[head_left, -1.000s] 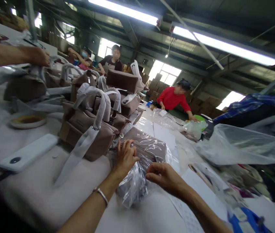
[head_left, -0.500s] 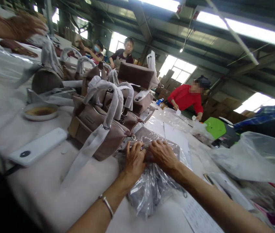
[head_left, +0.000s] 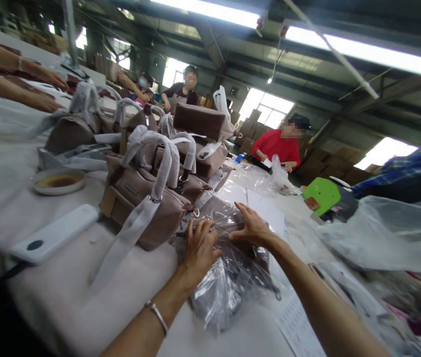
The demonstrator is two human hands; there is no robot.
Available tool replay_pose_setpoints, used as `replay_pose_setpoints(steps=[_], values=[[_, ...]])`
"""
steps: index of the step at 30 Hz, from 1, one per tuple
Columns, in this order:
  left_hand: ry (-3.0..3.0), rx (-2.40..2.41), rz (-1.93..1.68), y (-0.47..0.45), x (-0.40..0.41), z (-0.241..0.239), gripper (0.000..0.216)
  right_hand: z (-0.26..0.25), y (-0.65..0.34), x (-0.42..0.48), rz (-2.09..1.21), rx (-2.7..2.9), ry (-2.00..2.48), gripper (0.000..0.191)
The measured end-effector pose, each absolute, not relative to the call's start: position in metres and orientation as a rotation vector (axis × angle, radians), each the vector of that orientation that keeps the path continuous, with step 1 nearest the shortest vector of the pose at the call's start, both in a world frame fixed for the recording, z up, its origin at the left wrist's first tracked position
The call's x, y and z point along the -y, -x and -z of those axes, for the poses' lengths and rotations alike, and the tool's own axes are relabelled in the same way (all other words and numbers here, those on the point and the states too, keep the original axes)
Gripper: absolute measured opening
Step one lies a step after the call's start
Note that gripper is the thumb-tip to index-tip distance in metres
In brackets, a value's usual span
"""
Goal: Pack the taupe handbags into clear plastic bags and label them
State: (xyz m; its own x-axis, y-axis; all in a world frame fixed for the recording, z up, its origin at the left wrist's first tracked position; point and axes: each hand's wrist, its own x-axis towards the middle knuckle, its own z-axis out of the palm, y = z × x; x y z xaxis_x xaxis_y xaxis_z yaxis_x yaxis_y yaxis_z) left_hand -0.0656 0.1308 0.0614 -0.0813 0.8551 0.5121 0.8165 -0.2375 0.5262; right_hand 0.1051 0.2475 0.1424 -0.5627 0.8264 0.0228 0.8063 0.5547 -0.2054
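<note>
A clear plastic bag [head_left: 220, 292] with something brown-grey inside lies on the white table before me. My left hand [head_left: 200, 248] rests on its left part, fingers spread and somewhat bent. To the right, my right hand [head_left: 253, 228] is over the same bag with thumb and forefinger wide apart. Its other fingers are partly hidden. Just left of my hands stands a brown handbag [head_left: 147, 208], its handles [head_left: 169, 163] wrapped in white material and a wrapped strap hanging down onto the table.
More brown handbags [head_left: 205, 119] are grouped behind. A white device [head_left: 56, 233] and a shallow dish [head_left: 60, 182] lie left. On the right are a green object [head_left: 321, 194], a large plastic sheet [head_left: 385, 233] and a printed sheet [head_left: 299, 322]. Co-workers' arms [head_left: 28, 82] reach in at upper left.
My right hand has opened, its thumb and forefinger parting over the plastic. My left hand has shifted slightly. At upper left, the co-worker's hands have moved lower.
</note>
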Motion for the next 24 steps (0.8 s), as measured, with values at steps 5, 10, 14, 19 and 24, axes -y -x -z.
replay_pose_setpoints(steps=[5,10,14,19,24], values=[[-2.161,-1.947,-1.167,0.068,-0.131,-0.064,0.02,-0.141,-0.103,-0.239,-0.242,2.668,1.441,0.111],[-2.233,-1.96,-1.21,0.071,-0.146,-0.049,0.019,-0.138,-0.103,-0.242,-0.227,2.662,1.437,0.118],[-2.22,-1.891,-1.207,0.074,-0.145,-0.053,0.017,-0.134,-0.101,-0.24,-0.326,2.458,1.401,0.115],[-1.894,-1.902,-1.523,0.093,-0.131,-0.064,0.021,-0.147,-0.136,-0.224,-0.429,1.958,1.424,0.085],[-1.618,-1.948,-1.51,0.102,-0.123,-0.058,0.046,-0.125,-0.208,-0.211,-0.499,1.464,1.687,0.104]])
